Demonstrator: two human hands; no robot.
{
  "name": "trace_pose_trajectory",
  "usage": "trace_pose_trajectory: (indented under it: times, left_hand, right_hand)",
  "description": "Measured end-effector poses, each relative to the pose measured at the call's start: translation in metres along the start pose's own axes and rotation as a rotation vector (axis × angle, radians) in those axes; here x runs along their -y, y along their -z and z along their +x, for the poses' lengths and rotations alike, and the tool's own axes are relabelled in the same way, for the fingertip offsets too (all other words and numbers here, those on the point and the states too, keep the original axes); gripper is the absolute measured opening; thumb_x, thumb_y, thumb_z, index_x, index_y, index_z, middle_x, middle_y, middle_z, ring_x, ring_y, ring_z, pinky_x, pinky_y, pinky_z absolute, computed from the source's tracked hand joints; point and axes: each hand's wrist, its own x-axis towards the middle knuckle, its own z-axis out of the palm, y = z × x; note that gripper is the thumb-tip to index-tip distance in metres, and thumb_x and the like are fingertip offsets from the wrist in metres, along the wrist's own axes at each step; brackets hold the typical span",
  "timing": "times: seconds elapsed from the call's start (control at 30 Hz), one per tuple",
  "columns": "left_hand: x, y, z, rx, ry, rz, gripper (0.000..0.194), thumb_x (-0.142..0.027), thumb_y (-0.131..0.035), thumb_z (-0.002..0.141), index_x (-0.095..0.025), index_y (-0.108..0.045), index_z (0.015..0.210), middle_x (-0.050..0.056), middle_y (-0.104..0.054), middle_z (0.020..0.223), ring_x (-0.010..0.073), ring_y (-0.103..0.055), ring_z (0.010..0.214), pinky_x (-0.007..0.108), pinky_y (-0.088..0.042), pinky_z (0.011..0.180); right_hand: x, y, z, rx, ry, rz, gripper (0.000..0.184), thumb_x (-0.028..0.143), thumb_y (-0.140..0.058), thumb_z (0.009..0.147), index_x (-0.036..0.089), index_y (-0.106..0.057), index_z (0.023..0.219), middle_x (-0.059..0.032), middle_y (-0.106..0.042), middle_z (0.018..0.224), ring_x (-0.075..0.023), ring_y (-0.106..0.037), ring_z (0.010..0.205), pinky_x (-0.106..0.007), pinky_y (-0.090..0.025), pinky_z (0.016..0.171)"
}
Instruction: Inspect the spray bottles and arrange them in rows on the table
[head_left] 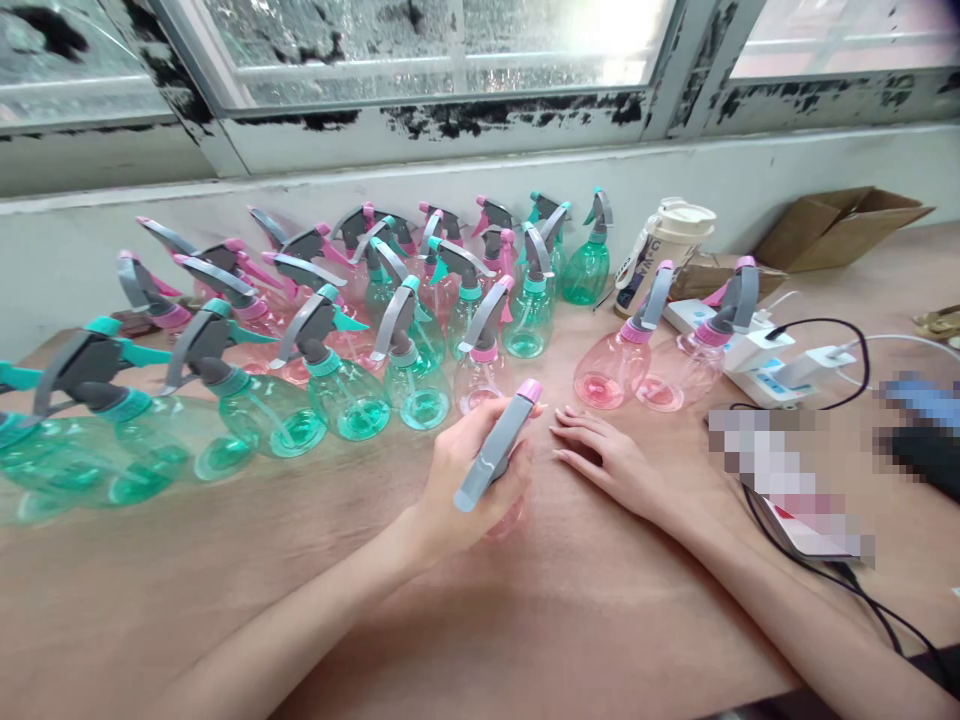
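Note:
My left hand (469,470) is wrapped around the neck of a pink spray bottle (501,448) with a grey head and pink nozzle. The bottle stands upright near the table's middle, its body mostly hidden by the hand. My right hand (604,455) rests on the tabletop just right of it, fingers stretched out and holding nothing. Two pink spray bottles (611,365) stand behind the right hand. Beyond the left hand another pink-collared bottle (480,375) stands at the edge of a large group of green spray bottles (349,395) and pink ones.
A lidded cup (667,250) and an open cardboard box (844,230) stand by the wall. A white power strip (765,370) with plugged-in chargers lies at the right, its cables (862,350) trailing across the wooden table (300,560). A blurred-out device (795,500) lies beside my right forearm.

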Motion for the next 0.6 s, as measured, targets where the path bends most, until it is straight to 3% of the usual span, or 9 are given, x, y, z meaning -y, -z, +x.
trace_pose_trajectory:
  times: [0.17, 0.6]
  left_hand:
    - [0.0025, -0.0004, -0.0017, -0.012, -0.029, 0.013, 0.027, -0.022, -0.053, 0.091, -0.021, -0.060, 0.117, 0.011, -0.070, 0.111, 0.0223, -0.069, 0.100, 0.033, -0.058, 0.079]
    - [0.0034, 0.0019, -0.0012, -0.003, -0.034, 0.040, 0.021, -0.023, -0.052, 0.091, -0.020, -0.061, 0.110, 0.007, -0.070, 0.101, 0.0158, -0.066, 0.075, 0.031, -0.053, 0.079]
  right_hand:
    - [0.0029, 0.0043, -0.0011, 0.011, 0.003, -0.012, 0.033, 0.037, -0.053, 0.096, 0.022, -0.066, 0.123, -0.0117, -0.065, 0.133, -0.0296, -0.057, 0.128, -0.054, -0.046, 0.107]
    - [0.0040, 0.0050, -0.0050, 0.074, 0.003, -0.125, 0.044, 0.042, -0.051, 0.097, 0.016, -0.061, 0.131, -0.0173, -0.055, 0.143, -0.0312, -0.050, 0.134, -0.055, -0.042, 0.111]
